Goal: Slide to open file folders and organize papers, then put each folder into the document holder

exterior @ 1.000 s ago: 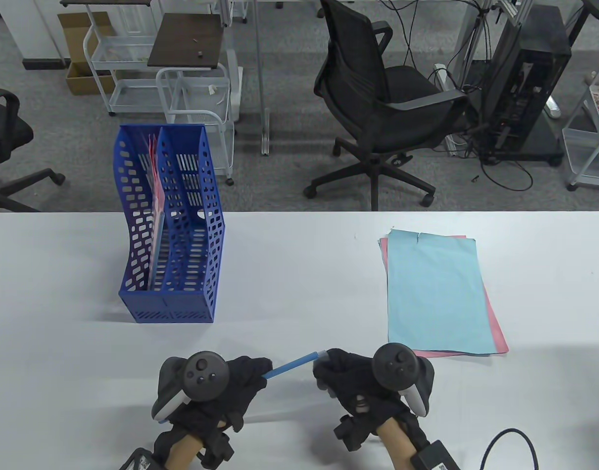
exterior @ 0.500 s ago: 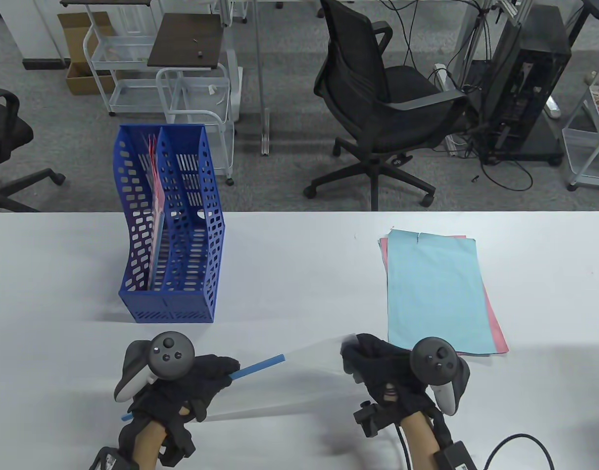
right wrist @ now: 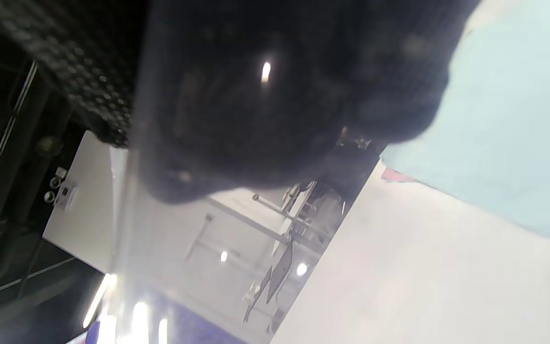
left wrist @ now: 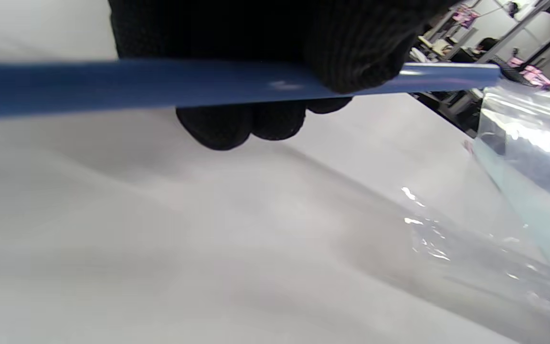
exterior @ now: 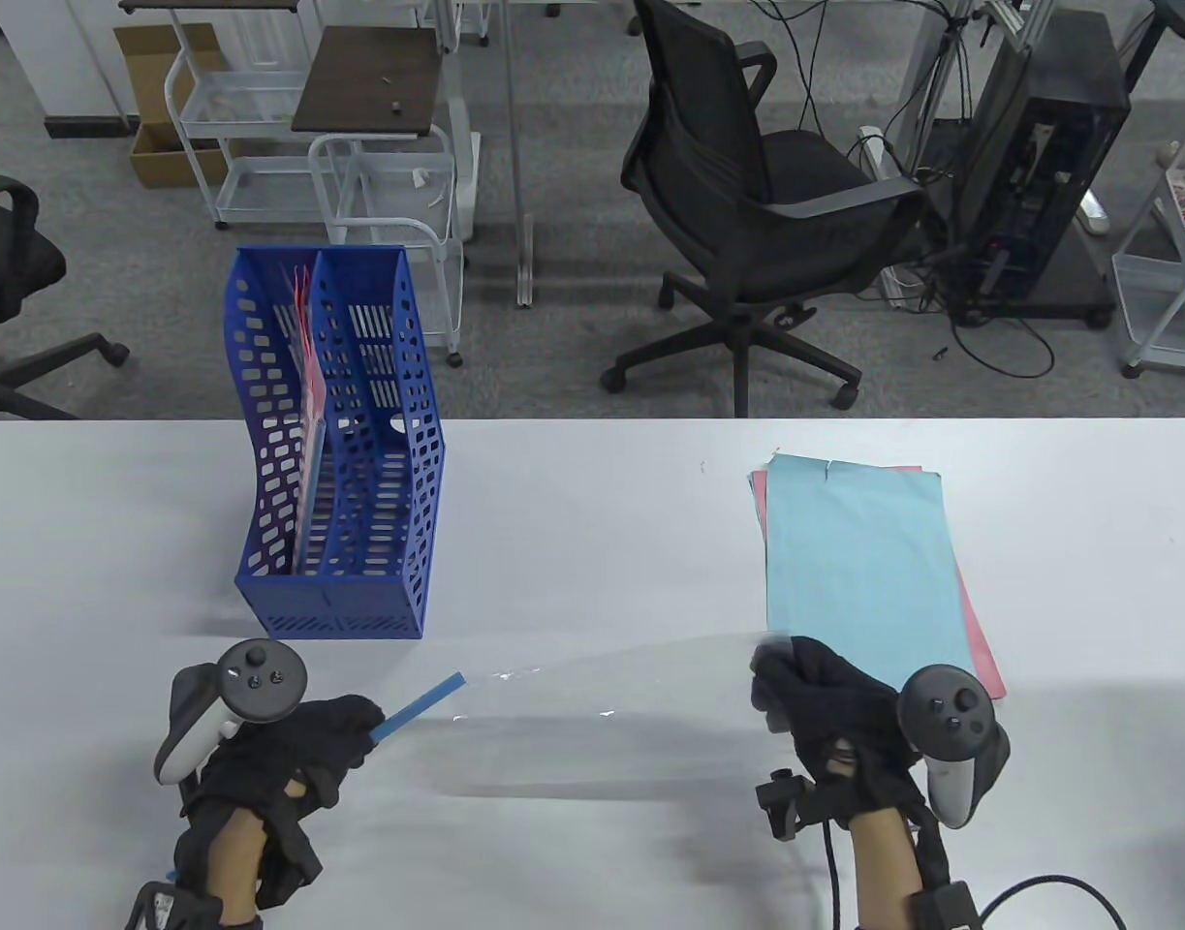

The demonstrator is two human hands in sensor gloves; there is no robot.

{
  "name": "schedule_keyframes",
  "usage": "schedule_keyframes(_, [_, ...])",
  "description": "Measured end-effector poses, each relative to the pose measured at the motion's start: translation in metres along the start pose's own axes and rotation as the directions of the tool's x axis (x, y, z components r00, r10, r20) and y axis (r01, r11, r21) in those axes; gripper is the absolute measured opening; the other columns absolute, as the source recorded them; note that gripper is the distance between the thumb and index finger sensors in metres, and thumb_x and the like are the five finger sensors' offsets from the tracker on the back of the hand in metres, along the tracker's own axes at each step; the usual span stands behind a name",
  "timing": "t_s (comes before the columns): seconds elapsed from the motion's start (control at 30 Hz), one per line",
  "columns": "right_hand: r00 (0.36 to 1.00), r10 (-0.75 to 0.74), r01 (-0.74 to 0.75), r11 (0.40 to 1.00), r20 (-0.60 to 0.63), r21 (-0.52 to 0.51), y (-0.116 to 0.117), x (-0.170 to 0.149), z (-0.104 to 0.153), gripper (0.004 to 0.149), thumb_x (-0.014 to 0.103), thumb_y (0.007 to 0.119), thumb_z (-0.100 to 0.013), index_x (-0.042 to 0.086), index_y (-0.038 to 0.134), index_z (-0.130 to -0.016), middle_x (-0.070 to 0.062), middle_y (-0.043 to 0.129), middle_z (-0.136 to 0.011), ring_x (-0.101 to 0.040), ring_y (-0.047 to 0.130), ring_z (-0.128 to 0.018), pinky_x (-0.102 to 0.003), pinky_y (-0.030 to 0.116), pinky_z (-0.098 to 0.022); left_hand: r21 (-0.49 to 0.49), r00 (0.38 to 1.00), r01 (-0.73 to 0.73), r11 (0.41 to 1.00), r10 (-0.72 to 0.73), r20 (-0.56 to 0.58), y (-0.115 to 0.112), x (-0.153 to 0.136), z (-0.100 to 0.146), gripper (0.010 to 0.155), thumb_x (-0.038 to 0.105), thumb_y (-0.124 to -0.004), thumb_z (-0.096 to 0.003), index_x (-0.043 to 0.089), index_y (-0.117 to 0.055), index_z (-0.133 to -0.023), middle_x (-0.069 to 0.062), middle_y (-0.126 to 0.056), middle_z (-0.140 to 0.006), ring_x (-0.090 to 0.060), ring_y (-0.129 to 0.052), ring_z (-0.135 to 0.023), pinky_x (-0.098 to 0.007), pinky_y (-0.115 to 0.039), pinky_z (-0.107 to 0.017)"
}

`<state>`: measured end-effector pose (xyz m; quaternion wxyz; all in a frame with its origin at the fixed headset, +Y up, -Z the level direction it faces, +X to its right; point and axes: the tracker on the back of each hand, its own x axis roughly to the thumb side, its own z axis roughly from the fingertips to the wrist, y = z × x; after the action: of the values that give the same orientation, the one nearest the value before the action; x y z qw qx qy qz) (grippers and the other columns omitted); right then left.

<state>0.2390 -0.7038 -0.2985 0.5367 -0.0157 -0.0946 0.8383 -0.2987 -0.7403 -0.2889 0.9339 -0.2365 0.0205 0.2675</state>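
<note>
With my left hand (exterior: 292, 741) curled round the blue bar (exterior: 420, 699), its free end points up-right toward the clear folder (exterior: 611, 678); in the left wrist view my fingers (left wrist: 237, 122) wrap over the bar (left wrist: 112, 88). My right hand (exterior: 829, 712) pinches the folder's right corner, fingers closed on the plastic. Folder sheet spans between both hands above the table (exterior: 592, 523), blurred, edges hard to trace. Bar tip sits just at the folder's left edge; whether they touch I can't tell. Papers (exterior: 863, 581), blue on pink, lie flat just beyond my right hand. Holder (exterior: 335, 572) stands upright at left-centre, a pink folder (exterior: 306, 387) in its left slot.
</note>
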Motion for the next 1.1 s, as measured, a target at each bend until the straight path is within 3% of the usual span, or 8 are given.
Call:
schedule_keyframes(0.13, [1.000, -0.011, 0.011, 1.000, -0.007, 0.013, 0.002, 0.000, 0.000, 0.041, 0.043, 0.089, -0.033, 0.021, 0.096, -0.066, 0.002, 0.107, -0.042, -0.011, 0.103, -0.019, -0.035, 0.092, -0.032, -0.037, 0.988, 0.048, 0.998, -0.053, -0.147, -0.009, -0.005, -0.010, 0.047, 0.036, -0.087, -0.0427, 0.019, -0.090, -0.086, -0.007, -0.106, -0.070, -0.025, -0.114, -0.055, -0.046, -0.090, -0.052])
schedule_keyframes(0.33, [0.999, 0.035, -0.036, 0.997, 0.014, 0.061, 0.013, 0.004, 0.001, 0.041, 0.043, 0.089, -0.033, 0.021, 0.096, -0.066, 0.002, 0.107, -0.043, -0.011, 0.104, -0.020, -0.035, 0.092, -0.033, -0.071, 0.951, 0.119, 0.990, -0.134, -0.280, -0.020, -0.006, -0.020, 0.051, 0.040, -0.087, -0.0428, 0.014, -0.086, -0.087, -0.003, -0.108, -0.059, -0.023, -0.115, -0.044, -0.045, -0.092, -0.046])
schedule_keyframes(0.57, [0.996, 0.090, -0.092, 0.989, 0.025, 0.112, 0.026, 0.005, 0.002, 0.041, 0.043, 0.089, -0.033, 0.020, 0.096, -0.066, 0.002, 0.107, -0.042, -0.012, 0.104, -0.020, -0.036, 0.092, -0.033, -0.023, 0.886, 0.277, 0.961, -0.264, -0.381, -0.026, 0.001, -0.025, 0.049, 0.044, -0.089, -0.0418, 0.023, -0.086, -0.085, 0.005, -0.102, -0.057, -0.018, -0.109, -0.042, -0.044, -0.089, -0.048])
schedule_keyframes(1.1, [0.991, 0.126, -0.131, 0.980, 0.043, 0.148, 0.035, 0.009, 0.004, 0.041, 0.043, 0.089, -0.033, 0.020, 0.096, -0.066, 0.002, 0.107, -0.043, -0.012, 0.104, -0.020, -0.036, 0.092, -0.033, -0.011, 0.868, 0.302, 0.953, -0.280, -0.410, -0.027, 0.002, -0.023, 0.050, 0.049, -0.083, -0.0442, 0.023, -0.084, -0.087, 0.006, -0.100, -0.059, -0.017, -0.107, -0.044, -0.044, -0.088, -0.049])
